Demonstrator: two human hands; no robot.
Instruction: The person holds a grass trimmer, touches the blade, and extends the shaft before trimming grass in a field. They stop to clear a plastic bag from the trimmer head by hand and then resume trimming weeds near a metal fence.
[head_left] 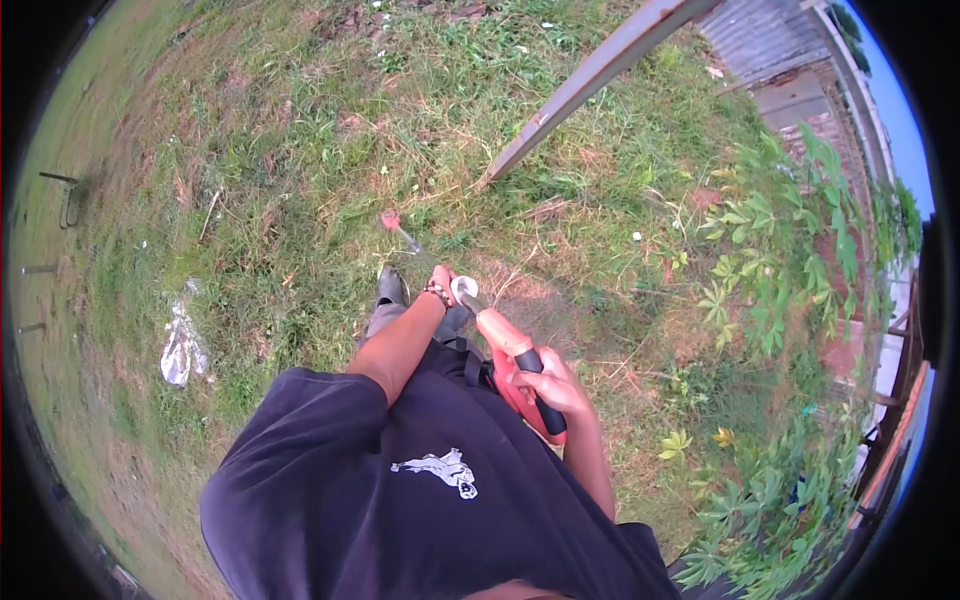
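A red and black string trimmer [508, 335] runs diagonally from my right side down to the grass. My right hand [553, 384] is wrapped round its black rear grip, close against my dark shirt. Further forward, my left hand [443, 279], with a beaded bracelet at the wrist, is closed on the trimmer beside a white round part [465, 290]. Beyond that hand the thin shaft leads to the red trimmer head [390, 218], low over the grass. A dark boot [391, 286] shows just behind the head.
Ahead, a slanting metal post [590, 90] rises from the grass. Leafy plants [780, 240] grow along the right, before a wall of corrugated sheets [765, 40]. A crumpled silvery-white plastic sheet [182, 345] lies to the left, with a stick [211, 214] further forward.
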